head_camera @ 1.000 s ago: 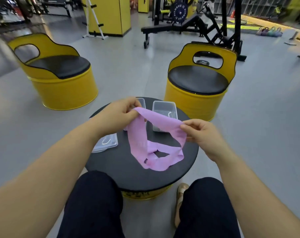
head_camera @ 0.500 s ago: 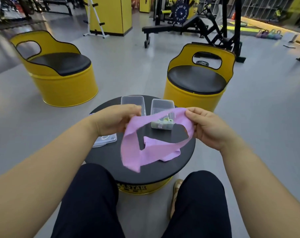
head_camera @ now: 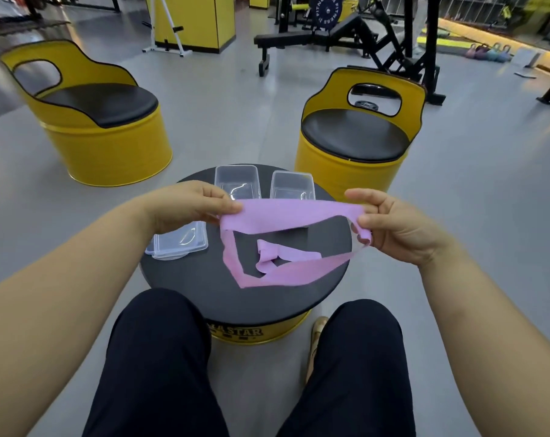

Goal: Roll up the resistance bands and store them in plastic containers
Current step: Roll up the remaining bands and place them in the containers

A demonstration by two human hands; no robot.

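Band [head_camera: 286, 213], pink, runs left to right above the worktop [head_camera: 185, 279], taut on top, slack loop trailing onto the surface. Left hand [head_camera: 188, 206] pinches 1 end; right hand [head_camera: 396, 227] curls its fingers round the other. Left container [head_camera: 237, 181] and right container [head_camera: 292, 186] wait just beyond, with open room near the knees.
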